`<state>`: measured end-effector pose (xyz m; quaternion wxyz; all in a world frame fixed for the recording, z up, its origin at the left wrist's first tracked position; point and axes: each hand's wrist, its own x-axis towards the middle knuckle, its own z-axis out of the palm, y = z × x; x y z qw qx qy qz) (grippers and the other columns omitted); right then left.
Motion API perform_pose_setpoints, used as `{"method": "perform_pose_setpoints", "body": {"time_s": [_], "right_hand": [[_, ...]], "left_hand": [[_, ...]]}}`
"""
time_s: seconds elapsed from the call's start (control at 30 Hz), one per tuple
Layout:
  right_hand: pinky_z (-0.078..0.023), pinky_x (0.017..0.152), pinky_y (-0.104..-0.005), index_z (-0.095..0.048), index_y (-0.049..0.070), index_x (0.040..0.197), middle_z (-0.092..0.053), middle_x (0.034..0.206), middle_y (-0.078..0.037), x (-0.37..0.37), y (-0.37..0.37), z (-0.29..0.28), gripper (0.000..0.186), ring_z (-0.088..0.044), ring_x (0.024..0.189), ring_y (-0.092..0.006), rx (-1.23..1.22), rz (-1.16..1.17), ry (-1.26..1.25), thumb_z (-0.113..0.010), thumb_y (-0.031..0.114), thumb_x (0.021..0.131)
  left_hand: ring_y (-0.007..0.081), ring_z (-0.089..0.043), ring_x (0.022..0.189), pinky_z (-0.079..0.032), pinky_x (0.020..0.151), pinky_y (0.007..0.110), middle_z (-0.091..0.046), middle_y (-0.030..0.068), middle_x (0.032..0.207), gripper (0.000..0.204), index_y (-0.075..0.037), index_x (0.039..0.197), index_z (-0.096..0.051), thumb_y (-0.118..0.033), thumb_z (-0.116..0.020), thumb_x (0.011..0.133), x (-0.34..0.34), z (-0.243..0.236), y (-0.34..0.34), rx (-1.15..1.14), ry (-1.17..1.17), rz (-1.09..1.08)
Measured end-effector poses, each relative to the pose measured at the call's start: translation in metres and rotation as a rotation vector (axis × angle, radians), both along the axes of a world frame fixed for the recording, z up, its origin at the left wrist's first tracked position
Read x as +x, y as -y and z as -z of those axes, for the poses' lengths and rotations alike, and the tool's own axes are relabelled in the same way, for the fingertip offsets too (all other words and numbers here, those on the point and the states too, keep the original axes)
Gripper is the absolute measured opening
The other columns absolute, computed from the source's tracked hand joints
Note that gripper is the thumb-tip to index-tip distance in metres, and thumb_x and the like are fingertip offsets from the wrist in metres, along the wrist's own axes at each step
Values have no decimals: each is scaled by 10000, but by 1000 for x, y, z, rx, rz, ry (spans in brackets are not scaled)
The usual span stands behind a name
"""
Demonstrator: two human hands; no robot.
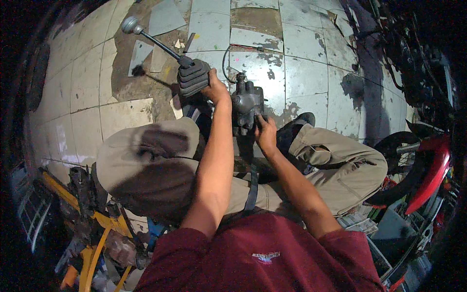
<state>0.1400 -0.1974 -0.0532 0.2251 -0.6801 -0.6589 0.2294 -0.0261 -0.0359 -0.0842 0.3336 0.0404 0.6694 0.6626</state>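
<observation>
Between my knees is a gear shift lever assembly with a dark, greasy metal housing (pixel 247 103). Its rod (pixel 162 45) slants up to the far left and ends in a round pale knob (pixel 130 25). A ribbed grey rubber boot (pixel 191 77) covers the base of the rod. My left hand (pixel 215 88) is closed round the boot's right side, thumb up, its other fingers mostly hidden. My right hand (pixel 265 133) grips the near right edge of the housing, fingertips partly hidden. A thin dark cable (pixel 224 65) loops from the housing's top toward the far side.
Worn pale floor tiles (pixel 311 53) surround me, with broken tile pieces (pixel 166 18) at the far left. Yellow metal parts (pixel 108 223) and clutter lie at the lower left. A red curved panel (pixel 431 171) stands beside a dark tyre (pixel 389 187) at the right.
</observation>
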Motion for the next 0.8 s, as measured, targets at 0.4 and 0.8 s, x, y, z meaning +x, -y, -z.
{"method": "perform_pose_setpoints", "body": {"time_s": [0.4,0.8], "right_hand": [[-423,777,-443,-569,9,1096,-516,934,-260,-5,-19,6,396,-506,864,-413,12,59,-5,-584,3,700],[-435,756,-437,-606,-19,1024,-558,891,-253,-8,5,1,282,-536,852,-404,-14,117,-43,-560,10,747]], "left_hand": [[285,-547,959,-393,883,377,-578,176,1099,417,84,1029,-556,-147,-652,696,8,-25,2,-50,-12,-35],[286,-548,954,-399,866,378,-586,164,1061,368,64,993,-558,-147,-650,706,5,-8,0,-30,-48,6]]}}
